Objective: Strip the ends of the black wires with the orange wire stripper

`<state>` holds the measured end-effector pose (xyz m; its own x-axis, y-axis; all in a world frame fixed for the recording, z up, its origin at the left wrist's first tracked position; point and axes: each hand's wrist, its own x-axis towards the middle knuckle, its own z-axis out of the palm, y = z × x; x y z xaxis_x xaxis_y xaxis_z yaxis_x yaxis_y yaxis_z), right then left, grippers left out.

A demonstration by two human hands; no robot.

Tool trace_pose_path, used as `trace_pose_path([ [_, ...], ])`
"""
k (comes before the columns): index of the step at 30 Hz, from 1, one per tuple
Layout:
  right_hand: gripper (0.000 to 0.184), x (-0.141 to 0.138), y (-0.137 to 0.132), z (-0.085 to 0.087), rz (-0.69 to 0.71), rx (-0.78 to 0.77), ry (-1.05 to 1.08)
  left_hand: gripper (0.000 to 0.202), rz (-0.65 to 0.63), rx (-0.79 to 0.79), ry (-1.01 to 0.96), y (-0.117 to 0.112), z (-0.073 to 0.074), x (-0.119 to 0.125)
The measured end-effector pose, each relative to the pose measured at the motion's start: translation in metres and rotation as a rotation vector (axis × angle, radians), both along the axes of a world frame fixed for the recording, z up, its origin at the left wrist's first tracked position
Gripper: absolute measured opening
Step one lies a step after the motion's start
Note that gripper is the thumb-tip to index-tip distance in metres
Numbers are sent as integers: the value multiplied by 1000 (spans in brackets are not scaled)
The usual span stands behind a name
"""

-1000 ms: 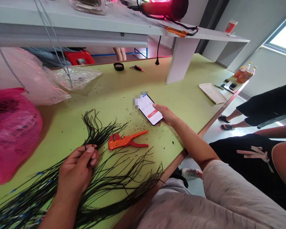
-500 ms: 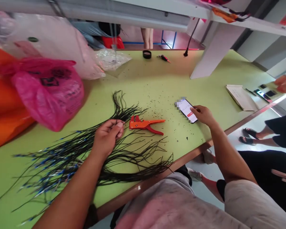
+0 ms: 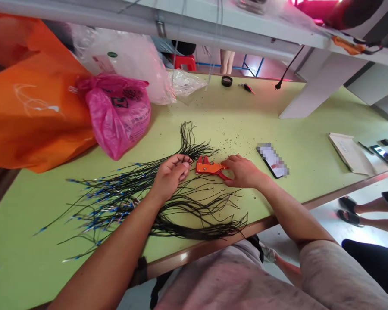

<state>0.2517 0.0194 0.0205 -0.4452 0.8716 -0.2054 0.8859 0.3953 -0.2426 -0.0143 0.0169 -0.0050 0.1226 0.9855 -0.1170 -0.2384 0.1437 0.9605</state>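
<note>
Right hand has released the phone and seemingly grips orange pliers, while left hand pinches black wires

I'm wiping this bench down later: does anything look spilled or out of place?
Yes: small dark scraps lie strewn on the green tabletop, beyond the orange tool. They look odd because they are loose and scattered like litter. Nothing looks clearly damaged.

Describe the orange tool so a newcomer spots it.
On the pale green tabletop, look between the bare left hand and bare right hand. The orange-and-red plier-like tool there is bright and solid, unlike the thin black wires beside it.
</note>
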Motion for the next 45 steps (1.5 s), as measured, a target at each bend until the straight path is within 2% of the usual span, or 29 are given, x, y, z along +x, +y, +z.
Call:
trace_pose_path([
  [2, 61, 9, 4, 1, 5, 21, 57, 32, -5, 13, 0, 0, 2, -1],
  [5, 58, 32, 11, 6, -94, -28, 333, 38, -11, 4, -16, 1, 4, -1],
  [7, 54, 43, 15, 12, -218, -181, 620, 42, -24, 1, -26, 1, 3, -1],
  [9, 53, 43, 18, 17, -283, -353, 960, 45, -34, 3, -23, 0, 3, -1],
  [11, 53, 33, 18, 20, -248, -511, 1250, 46, -44, -3, -16, -1, 3, 0],
  [13, 51, 17, 16, 18, -182, -675, 1388, 46, -56, -23, -8, -2, 3, 1],
  [15, 45, 4, 12, 10, -146, -784, 1436, 44, -58, -49, 14, -4, 5, 2],
  [20, 37, 1, 1, -16, -74, -776, 1470, 35, 11, -67, 113, -8, 12, 2],
  [24, 41, 7, -3, -20, -3, -921, 1431, 34, 74, -89, 84, -6, 17, -1],
  [28, 39, 0, -8, -21, 5, -1044, 1373, 34, 99, -91, 49, -4, 17, -5],
  [40, 33, -9, -14, -26, -17, -1018, 1337, 34, 6, -118, 4, -5, 20, -7],
  [45, 31, -16, -17, -25, -22, -959, 1340, 29, 28, -119, 19, -6, 23, -7],
])
